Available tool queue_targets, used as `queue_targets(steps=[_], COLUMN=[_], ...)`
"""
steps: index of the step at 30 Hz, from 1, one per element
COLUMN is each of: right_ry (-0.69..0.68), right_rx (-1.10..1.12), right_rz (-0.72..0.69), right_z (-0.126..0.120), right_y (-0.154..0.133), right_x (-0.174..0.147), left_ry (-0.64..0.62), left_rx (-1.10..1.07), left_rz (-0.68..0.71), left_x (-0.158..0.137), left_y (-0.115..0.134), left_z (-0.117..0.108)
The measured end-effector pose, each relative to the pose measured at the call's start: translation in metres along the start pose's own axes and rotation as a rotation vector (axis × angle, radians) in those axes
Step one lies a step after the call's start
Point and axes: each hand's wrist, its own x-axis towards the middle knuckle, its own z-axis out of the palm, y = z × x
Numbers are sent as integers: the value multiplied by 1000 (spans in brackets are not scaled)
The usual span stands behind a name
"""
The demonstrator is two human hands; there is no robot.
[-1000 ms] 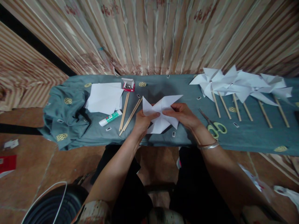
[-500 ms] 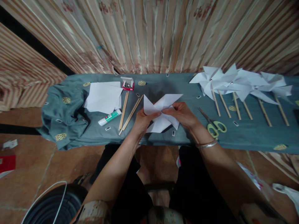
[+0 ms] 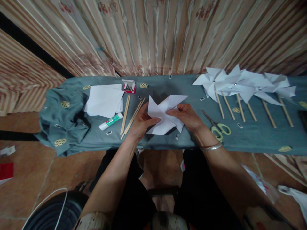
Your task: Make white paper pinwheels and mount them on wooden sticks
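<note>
A white paper pinwheel (image 3: 163, 118) without a stick is held above the cloth-covered table, its folded blades spread. My right hand (image 3: 185, 115) pinches it, thumb pressed near the centre and the other fingers behind the paper. On the opposite side my left hand (image 3: 142, 120) grips the left blade, with the thumb on the front and the fingers partly hidden behind. Wooden sticks (image 3: 133, 117) lie just left of my left hand. Green-handled scissors (image 3: 217, 127) rest to the right of my right hand.
A stack of white paper (image 3: 103, 100), a glue stick (image 3: 110, 121) and a small red box of metal pins (image 3: 129, 87) lie on the left. Several finished pinwheels (image 3: 217, 82) on sticks line the right side. A curtain (image 3: 148, 38) hangs behind the table (image 3: 187, 142).
My left thumb has drawn back from the pinwheel's centre toward its left blade. My right thumb stays near the centre. The view has shifted slightly.
</note>
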Motion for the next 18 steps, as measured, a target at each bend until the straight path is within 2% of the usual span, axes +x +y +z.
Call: queue_targets(steps=[3, 8, 14, 18], right_ry=[10, 1, 0, -9], right_rx=[28, -7, -32, -54], right_rz=[-1, -21, -16, -23], right_z=[1, 2, 4, 4], right_y=[-1, 0, 3, 2], right_x=[0, 0, 0, 0], left_ry=[22, 3, 26, 38], left_rx=[-6, 104, 232, 223], left_rz=[21, 9, 81, 118], left_x=[-2, -2, -1, 1], left_y=[3, 1, -5, -10], left_z=[-3, -6, -1, 3])
